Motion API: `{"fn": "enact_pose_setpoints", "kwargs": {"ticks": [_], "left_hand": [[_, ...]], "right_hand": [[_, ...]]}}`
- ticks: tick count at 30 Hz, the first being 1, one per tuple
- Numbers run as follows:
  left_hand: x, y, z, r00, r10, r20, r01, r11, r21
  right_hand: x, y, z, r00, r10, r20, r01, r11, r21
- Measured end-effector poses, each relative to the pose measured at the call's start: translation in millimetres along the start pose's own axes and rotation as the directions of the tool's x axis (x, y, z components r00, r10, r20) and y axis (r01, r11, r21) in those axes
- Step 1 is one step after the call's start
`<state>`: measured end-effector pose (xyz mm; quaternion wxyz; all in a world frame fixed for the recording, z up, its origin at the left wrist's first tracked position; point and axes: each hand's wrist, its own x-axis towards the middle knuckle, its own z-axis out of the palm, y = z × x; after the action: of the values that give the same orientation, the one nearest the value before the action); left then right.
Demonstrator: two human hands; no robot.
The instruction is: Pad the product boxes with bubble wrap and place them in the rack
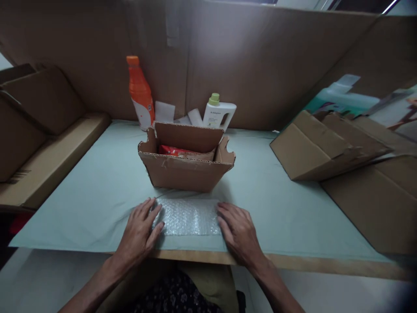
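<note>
A flat piece of clear bubble wrap [190,217] lies on the pale green cloth near the front edge of the table. My left hand [140,228] rests at its left end, fingers spread and the thumb apart, touching the edge. At the right end my right hand [237,230] lies with its fingers stretched out over the edge. Just behind the wrap stands a brown cardboard box [182,174] with an open top and notched sides. Inside it a red packet [176,151] shows in part; its lower portion is hidden by the front wall.
Behind the box stand an orange bottle [140,93] and a white jug with a green cap [219,114]. Cardboard boxes [312,145] sit at the right, near a teal bottle [342,101]. More cartons [61,152] flank the left. A tall cardboard panel [260,65] closes off the back.
</note>
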<state>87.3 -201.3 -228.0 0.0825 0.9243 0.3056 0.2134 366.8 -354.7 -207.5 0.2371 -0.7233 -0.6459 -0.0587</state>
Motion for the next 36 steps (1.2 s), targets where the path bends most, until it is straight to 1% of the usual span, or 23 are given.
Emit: {"fn": "enact_pose_setpoints", "kwargs": {"ticks": [1,3,7,9,10,11,12,13,14,15,16,17,18,19,21,23,25,27,29,31,33,35,36], "left_hand": [[4,-1,-0.2,1.000,-0.009,-0.027,0.009,1.000,0.007],[16,-4,0.0,1.000,-0.018,-0.016,0.019,0.999,0.036],[43,-11,-1.0,0.987,-0.055,0.150,0.039,0.993,0.110],[53,-12,-6.0,0.977,-0.039,0.212,0.017,0.994,0.106],[56,-12,-10.4,0.975,-0.019,0.223,0.000,0.996,0.087],[57,-11,-15.8,0.980,0.008,0.199,-0.019,0.998,0.058],[57,-10,-22.0,0.991,0.039,0.131,-0.043,0.999,0.024],[56,-8,-28.3,0.997,0.073,0.023,-0.073,0.997,-0.008],[54,-7,-34.0,0.988,0.109,-0.110,-0.113,0.993,-0.033],[50,-6,-38.4,0.960,0.139,-0.243,-0.153,0.987,-0.043],[45,-7,-41.0,0.924,0.162,-0.346,-0.185,0.982,-0.033],[40,-9,-41.6,0.901,0.187,-0.390,-0.207,0.978,-0.009],[33,-12,-40.3,0.898,0.223,-0.380,-0.235,0.972,0.014],[25,-15,-37.9,0.911,0.261,-0.320,-0.268,0.963,0.024],[9,-23,-33.0,0.943,0.305,-0.131,-0.310,0.951,-0.016],[-6,-27,-32.6,0.958,0.287,0.015,-0.284,0.953,-0.103],[-14,-22,-36.8,0.971,0.234,0.050,-0.224,0.961,-0.165],[-12,-10,-39.4,0.972,0.234,0.029,-0.225,0.957,-0.183],[-4,5,-34.5,0.964,0.266,0.031,-0.257,0.952,-0.165],[6,16,-22.2,0.951,0.296,0.088,-0.285,0.951,-0.119],[9,16,-9.0,0.931,0.324,0.167,-0.317,0.946,-0.066],[4,6,-2.2,0.917,0.331,0.221,-0.336,0.942,-0.013],[-2,-1,-2.2,0.918,0.323,0.232,-0.335,0.942,0.013]], "right_hand": [[9,-7,3,1.000,-0.016,0.023,0.016,1.000,-0.001],[26,-15,12,0.997,-0.012,0.082,0.016,0.999,-0.039],[47,-11,22,0.974,0.094,0.208,-0.067,0.989,-0.133],[50,-5,17,0.963,0.096,0.253,-0.069,0.991,-0.113],[50,-4,11,0.965,0.076,0.251,-0.058,0.995,-0.082],[48,-5,3,0.974,0.050,0.220,-0.042,0.998,-0.042],[46,-8,-5,0.987,0.021,0.158,-0.021,1.000,-0.001],[42,-12,-14,0.997,-0.010,0.071,0.008,0.999,0.032],[37,-17,-23,0.999,-0.042,-0.027,0.043,0.998,0.052],[31,-22,-30,0.991,-0.076,-0.114,0.083,0.995,0.057],[25,-27,-35,0.978,-0.115,-0.174,0.125,0.991,0.046],[17,-31,-38,0.967,-0.159,-0.199,0.167,0.986,0.025],[9,-34,-37,0.961,-0.202,-0.189,0.207,0.978,0.006],[1,-34,-35,0.959,-0.238,-0.150,0.241,0.971,-0.002],[-15,-31,-26,0.961,-0.275,-0.027,0.276,0.961,0.018],[-26,-24,-19,0.960,-0.265,0.091,0.260,0.963,0.071],[-30,-21,-16,0.963,-0.230,0.137,0.216,0.970,0.109],[-23,-26,-15,0.972,-0.200,0.120,0.186,0.976,0.116],[-10,-40,-9,0.977,-0.190,0.099,0.179,0.977,0.112],[2,-55,2,0.968,-0.207,0.140,0.192,0.975,0.112],[6,-60,13,0.947,-0.241,0.212,0.221,0.969,0.112],[0,-52,17,0.936,-0.252,0.245,0.238,0.968,0.086],[-7,-43,16,0.940,-0.246,0.235,0.238,0.969,0.062]]}}
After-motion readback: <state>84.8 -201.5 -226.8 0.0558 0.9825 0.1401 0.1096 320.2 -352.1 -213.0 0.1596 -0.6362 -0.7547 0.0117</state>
